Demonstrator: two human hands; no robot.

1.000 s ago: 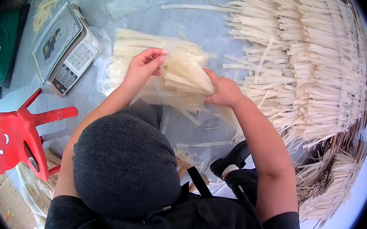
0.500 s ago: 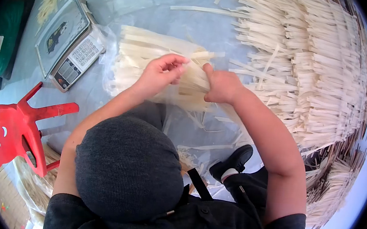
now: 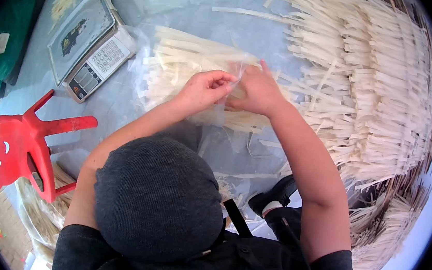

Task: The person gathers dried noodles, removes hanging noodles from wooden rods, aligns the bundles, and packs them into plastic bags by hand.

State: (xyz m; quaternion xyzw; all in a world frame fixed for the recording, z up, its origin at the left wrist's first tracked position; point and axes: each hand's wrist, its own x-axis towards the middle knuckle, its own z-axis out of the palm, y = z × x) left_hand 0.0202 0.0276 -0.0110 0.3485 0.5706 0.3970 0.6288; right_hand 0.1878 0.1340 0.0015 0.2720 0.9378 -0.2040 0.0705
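Observation:
A clear plastic bag (image 3: 139,83) lies on the floor with pale flat dried strips (image 3: 180,45) inside it. My left hand (image 3: 207,89) is closed in a pinch on the film at the bag's mouth. From the other side, my right hand (image 3: 258,90) reaches into that mouth, with thumb and fingers spread around the strips there. Film partly covers its fingertips, so their exact hold is blurred. A few strip ends stick out below and to the right of the hands.
A large layered pile of the same strips (image 3: 365,92) fills the right side. At left stand a digital scale (image 3: 101,56), a red plastic stool (image 3: 9,151) and green wrapped goods (image 3: 4,36). A capped head (image 3: 158,199) covers the lower middle.
My right hand has moved left and farther into the bag's mouth. My left hand has shifted right, closer to it, and keeps its pinch. The whole view has shifted slightly.

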